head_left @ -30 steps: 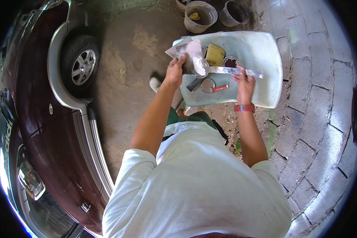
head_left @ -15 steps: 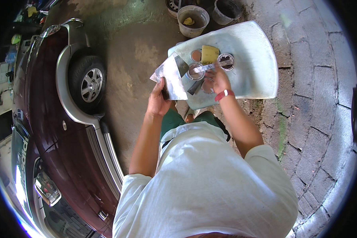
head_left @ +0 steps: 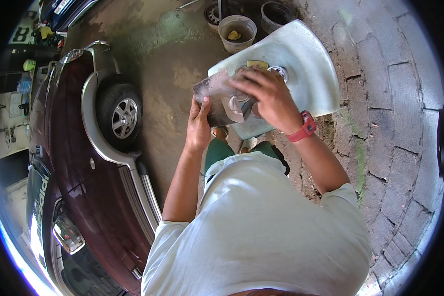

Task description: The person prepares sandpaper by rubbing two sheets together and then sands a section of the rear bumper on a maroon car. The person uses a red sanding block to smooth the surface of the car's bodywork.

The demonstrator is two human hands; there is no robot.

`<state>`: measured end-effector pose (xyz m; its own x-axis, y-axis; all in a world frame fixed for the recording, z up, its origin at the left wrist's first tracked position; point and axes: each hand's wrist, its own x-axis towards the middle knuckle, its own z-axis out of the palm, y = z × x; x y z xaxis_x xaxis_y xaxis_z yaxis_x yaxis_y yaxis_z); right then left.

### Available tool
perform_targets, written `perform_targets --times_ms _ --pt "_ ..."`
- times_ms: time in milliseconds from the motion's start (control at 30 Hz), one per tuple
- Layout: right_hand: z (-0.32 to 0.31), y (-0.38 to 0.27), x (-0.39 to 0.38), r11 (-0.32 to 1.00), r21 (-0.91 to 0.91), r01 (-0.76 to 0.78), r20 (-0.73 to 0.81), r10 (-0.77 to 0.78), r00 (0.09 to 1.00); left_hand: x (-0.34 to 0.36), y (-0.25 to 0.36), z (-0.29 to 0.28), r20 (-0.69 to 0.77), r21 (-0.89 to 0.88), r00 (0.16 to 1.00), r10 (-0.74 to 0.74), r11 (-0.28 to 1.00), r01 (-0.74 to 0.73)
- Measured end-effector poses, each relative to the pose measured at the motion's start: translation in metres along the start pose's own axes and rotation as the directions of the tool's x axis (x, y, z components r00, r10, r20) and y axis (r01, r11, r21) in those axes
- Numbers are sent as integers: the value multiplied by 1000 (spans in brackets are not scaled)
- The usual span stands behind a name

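My left hand grips the edge of a flat, shiny, metal-looking sheet, thumb on top. The sheet is tilted and looks pinkish-grey, with a pale pointed patch near its right side. Over the sheet's right edge reaches my right hand, red watch on the wrist, its fingers stretched forward and somewhat blurred. Whether it holds anything is hidden. Beneath and behind it, a pale plastic table bears a yellow item and an open can, both partly covered. Other cans there are mostly hidden.
On the left stands a dark red vehicle with a silver-trimmed wheel arch. Past the table are a grey bucket with something yellow inside, a dark bucket and a wheel. Stone paving lies to the right.
My right hand has moved left and nearer, from the cans and a flat metal strip to the sheet. The sheet has tilted in my left hand. The view has shifted slightly.
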<state>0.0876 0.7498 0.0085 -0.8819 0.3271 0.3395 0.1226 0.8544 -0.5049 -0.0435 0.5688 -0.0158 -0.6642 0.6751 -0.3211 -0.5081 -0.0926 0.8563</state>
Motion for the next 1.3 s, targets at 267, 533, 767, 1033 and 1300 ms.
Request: perform_targets --times_ms 267,533,767,1033,1300 --pt "-3 -16 -58 978 -76 195 321 -161 933 -7 -16 -15 -192 311 948 254 932 -186" --pt "9 -39 -72 906 415 84 9 -96 995 -8 -22 -6 -111 -201 993 27 978 -49" --pt "55 19 -102 761 574 -304 -24 387 922 -49 -43 -19 -80 -233 980 -183 959 160" --pt "138 -1 -137 -423 717 -555 697 423 579 -83 -89 -26 -110 -266 887 -449 873 409" --pt "207 211 -194 864 -254 -436 269 496 826 -95 -88 -74 -339 -319 843 -418 894 316"
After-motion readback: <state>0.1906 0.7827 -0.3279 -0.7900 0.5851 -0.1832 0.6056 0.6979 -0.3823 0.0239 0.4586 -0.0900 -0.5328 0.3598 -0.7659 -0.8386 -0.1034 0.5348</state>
